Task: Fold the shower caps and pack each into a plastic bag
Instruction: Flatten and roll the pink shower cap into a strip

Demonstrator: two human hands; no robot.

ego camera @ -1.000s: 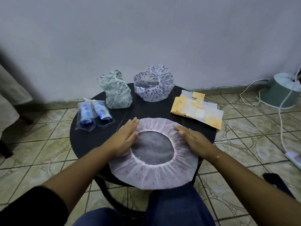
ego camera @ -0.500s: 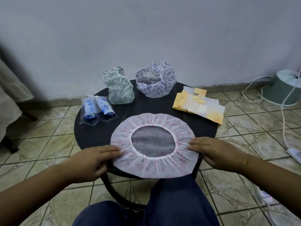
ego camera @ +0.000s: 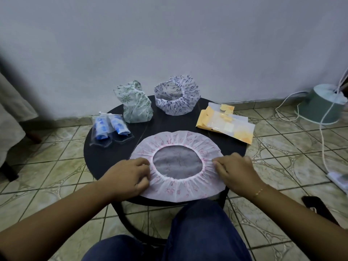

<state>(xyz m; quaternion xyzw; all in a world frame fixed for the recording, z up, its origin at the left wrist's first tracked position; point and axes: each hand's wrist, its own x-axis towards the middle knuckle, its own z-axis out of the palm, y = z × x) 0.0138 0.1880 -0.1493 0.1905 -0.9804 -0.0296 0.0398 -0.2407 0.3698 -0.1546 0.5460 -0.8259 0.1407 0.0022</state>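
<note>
Head view: left hand (ego camera: 130, 176) and right hand (ego camera: 236, 173) each pinch the pink cap (ego camera: 177, 189) at its elastic rim, grip closed on it. Risk: the elastic springs back mid-fold, so the halves misalign or the cap slides off the tabletop (ego camera: 105, 157) edge.

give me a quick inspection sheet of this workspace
surface: round black table, low.
job's things: pink cap spread flat in front; green cap and blue cap at back; bagged caps left; bag stack right.
clutter: nothing seen.
grippers: left hand and right hand pinch the pink cap's sides.
cables: white cord on floor, right.
surroundings: tiled floor, wall.
</note>
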